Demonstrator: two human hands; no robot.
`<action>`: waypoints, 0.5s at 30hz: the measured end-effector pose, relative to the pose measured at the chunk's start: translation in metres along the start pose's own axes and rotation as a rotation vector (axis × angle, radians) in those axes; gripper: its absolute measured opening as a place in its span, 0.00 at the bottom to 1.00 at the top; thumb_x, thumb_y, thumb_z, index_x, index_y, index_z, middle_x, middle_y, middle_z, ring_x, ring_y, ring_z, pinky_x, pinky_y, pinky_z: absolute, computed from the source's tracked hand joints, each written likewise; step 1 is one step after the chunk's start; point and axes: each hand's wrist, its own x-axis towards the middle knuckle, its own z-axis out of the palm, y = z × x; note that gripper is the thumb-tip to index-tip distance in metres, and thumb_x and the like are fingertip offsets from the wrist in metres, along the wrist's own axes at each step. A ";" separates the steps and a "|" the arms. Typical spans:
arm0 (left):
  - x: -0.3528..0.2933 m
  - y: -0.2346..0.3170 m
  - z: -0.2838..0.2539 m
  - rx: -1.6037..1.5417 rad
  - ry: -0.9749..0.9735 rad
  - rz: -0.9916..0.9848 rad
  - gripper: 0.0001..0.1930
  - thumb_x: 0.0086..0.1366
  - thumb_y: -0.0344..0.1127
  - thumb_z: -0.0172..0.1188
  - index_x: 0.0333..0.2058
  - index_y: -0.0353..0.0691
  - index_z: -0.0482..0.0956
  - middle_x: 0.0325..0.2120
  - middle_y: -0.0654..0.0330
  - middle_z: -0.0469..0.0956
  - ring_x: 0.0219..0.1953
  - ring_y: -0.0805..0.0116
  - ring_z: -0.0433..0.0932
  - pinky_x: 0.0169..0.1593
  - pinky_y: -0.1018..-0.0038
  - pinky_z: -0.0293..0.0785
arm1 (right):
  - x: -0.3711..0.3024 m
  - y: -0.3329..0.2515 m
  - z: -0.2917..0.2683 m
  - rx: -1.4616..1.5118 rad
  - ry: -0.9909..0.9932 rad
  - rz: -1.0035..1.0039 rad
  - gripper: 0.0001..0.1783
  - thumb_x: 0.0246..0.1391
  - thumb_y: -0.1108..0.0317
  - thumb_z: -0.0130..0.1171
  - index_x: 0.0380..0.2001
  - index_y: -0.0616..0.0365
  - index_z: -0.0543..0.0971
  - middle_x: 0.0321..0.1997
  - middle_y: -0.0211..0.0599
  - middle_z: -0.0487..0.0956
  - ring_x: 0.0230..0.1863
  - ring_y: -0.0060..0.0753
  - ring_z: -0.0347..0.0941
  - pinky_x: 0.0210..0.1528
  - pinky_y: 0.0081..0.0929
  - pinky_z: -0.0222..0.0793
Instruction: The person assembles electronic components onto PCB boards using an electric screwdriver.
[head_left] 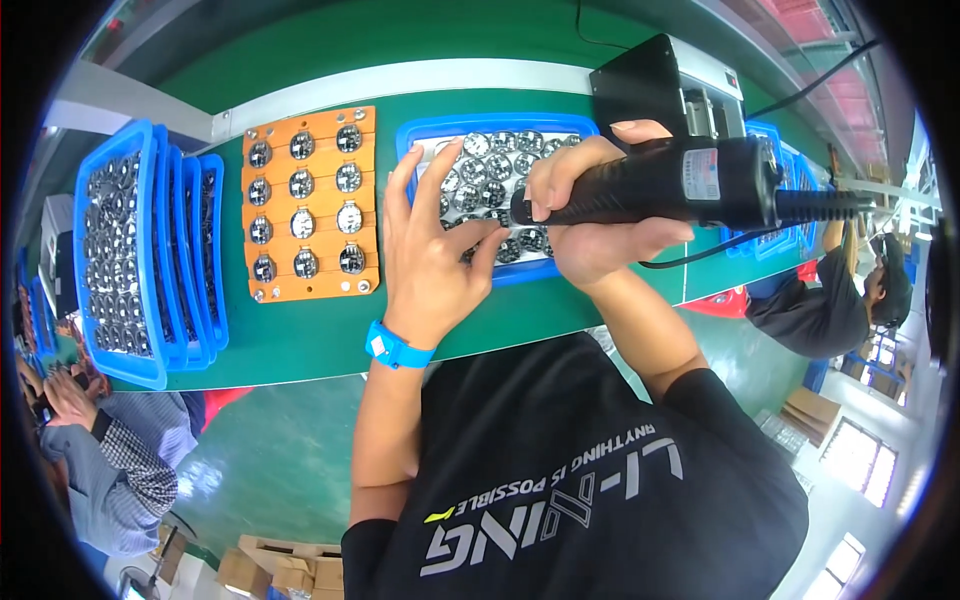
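My right hand (590, 205) is wrapped around a black, cylindrical power screwdriver (650, 185), which lies nearly level with its narrow end toward my left hand. Below that end is a blue tray (420, 130) of several small round black-and-silver parts (490, 168). My left hand (435, 245) reaches over the tray's left side, thumb and forefinger pinched together close to the tool's tip, its other fingers stretched to the far side. Whatever sits in the pinch is too small to make out. A blue band (397, 347) circles my left wrist.
Left of the tray lies an orange fixture (285, 215) with rows of the same round parts. Stacked blue trays (150, 250) stand at the far left. A black machine (650, 85) is behind the tool. People (120, 470) work on both sides of the green table (330, 335).
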 end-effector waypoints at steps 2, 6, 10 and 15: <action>-0.001 -0.001 0.000 -0.003 -0.005 0.003 0.07 0.45 0.31 0.76 0.27 0.44 0.90 0.63 0.53 0.69 0.66 0.41 0.60 0.66 0.52 0.62 | -0.001 0.002 0.000 -0.031 -0.001 -0.006 0.55 0.45 0.11 0.34 0.55 0.51 0.59 0.17 0.35 0.70 0.13 0.30 0.63 0.19 0.30 0.66; 0.000 -0.001 0.001 -0.022 -0.003 -0.010 0.07 0.45 0.31 0.75 0.27 0.44 0.90 0.63 0.54 0.69 0.67 0.41 0.60 0.66 0.53 0.62 | -0.002 0.004 0.000 -0.056 0.013 -0.022 0.54 0.45 0.12 0.35 0.54 0.52 0.59 0.18 0.35 0.70 0.14 0.30 0.63 0.20 0.29 0.67; 0.000 -0.001 0.002 -0.023 -0.006 -0.008 0.07 0.45 0.32 0.75 0.27 0.44 0.90 0.63 0.54 0.69 0.67 0.41 0.60 0.66 0.53 0.62 | -0.003 0.007 -0.003 -0.011 -0.035 -0.055 0.55 0.44 0.12 0.36 0.54 0.52 0.59 0.19 0.36 0.70 0.14 0.30 0.65 0.21 0.30 0.68; 0.000 0.000 0.001 -0.015 -0.006 -0.007 0.07 0.45 0.32 0.75 0.27 0.44 0.90 0.63 0.54 0.69 0.66 0.41 0.60 0.65 0.53 0.63 | -0.005 0.010 -0.007 0.051 -0.123 -0.115 0.55 0.42 0.11 0.38 0.55 0.51 0.59 0.19 0.36 0.71 0.15 0.31 0.66 0.22 0.31 0.69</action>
